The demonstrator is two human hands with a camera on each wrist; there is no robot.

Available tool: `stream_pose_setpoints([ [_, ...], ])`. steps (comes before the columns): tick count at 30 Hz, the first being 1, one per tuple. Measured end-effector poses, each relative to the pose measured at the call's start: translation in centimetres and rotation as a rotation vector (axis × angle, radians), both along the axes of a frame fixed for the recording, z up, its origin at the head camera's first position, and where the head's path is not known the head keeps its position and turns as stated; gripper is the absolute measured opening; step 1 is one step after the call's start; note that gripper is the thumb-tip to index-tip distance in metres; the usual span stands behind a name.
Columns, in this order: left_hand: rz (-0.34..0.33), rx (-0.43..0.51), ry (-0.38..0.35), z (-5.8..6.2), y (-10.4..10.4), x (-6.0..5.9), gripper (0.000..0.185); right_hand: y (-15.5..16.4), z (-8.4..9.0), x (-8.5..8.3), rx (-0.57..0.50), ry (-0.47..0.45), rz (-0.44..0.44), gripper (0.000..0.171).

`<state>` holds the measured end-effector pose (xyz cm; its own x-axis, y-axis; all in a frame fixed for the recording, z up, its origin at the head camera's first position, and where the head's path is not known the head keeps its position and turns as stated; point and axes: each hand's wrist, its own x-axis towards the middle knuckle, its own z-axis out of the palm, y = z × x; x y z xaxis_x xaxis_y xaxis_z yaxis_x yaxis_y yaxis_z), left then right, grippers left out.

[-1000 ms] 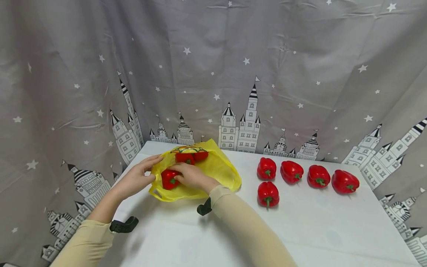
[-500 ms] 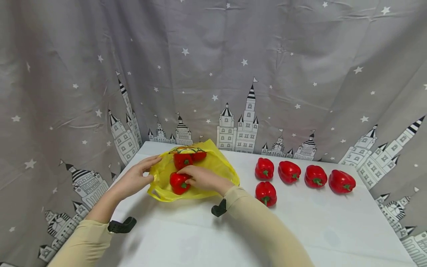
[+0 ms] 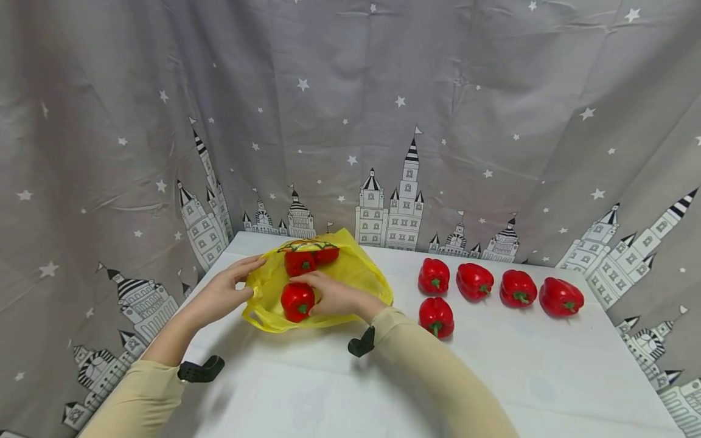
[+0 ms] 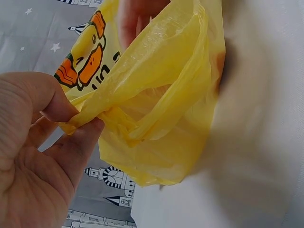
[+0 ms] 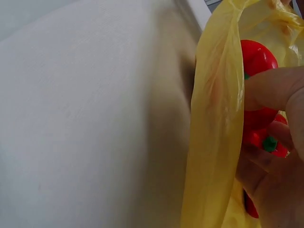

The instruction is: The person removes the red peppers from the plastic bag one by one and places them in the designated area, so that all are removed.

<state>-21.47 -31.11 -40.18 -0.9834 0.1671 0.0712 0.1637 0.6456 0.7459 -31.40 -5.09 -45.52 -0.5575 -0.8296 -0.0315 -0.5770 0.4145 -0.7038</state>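
Right hand (image 3: 334, 298) apparently grips pepper (image 3: 297, 302) inside bag (image 3: 361, 277).

Bag (image 3: 350, 274): yellow plastic, semi-translucent, with an orange, green and black printed figure (image 4: 83, 59). Peppers: glossy red with green stems; three inside the bag, one of them (image 3: 297, 301) at its near edge, five (image 3: 475, 281) toward the table's right side. Table (image 3: 493, 377): plain white. Backdrop curtain (image 3: 350, 109): grey, patterned with white stars and black-and-white castles. Sleeves (image 3: 438, 377): beige.
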Motion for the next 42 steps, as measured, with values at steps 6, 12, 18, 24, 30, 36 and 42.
stream_pose_setpoints([
  [6, -0.005, -0.004, 0.006, 0.0, -0.1, -0.1, 0.066, -0.4, -0.4, -0.5, -0.017, -0.110, 0.005, 0.083],
  [12, -0.001, -0.009, -0.005, 0.0, -0.1, 0.0, 0.067, -0.7, -0.9, -0.7, -0.005, -0.137, 0.010, 0.087],
  [18, 0.002, -0.012, -0.011, 0.0, 0.0, 0.1, 0.066, -0.9, -1.1, -0.7, -0.013, -0.174, -0.014, 0.083],
  [24, 0.000, -0.006, -0.012, -0.1, 0.0, 0.1, 0.066, -0.8, -1.1, -0.6, -0.031, -0.242, -0.045, 0.074],
  [30, 0.002, -0.008, -0.022, 0.1, 0.2, 0.1, 0.067, -0.3, -1.0, -0.5, -0.068, -0.287, -0.058, 0.069],
  [36, -0.004, -0.007, -0.028, 0.1, 0.3, 0.0, 0.067, 0.6, -0.5, -0.4, -0.105, -0.298, -0.106, 0.068],
  [42, -0.004, -0.014, -0.036, 0.2, 0.4, -0.1, 0.069, 1.9, 0.7, -0.1, -0.113, -0.261, -0.112, 0.066],
])
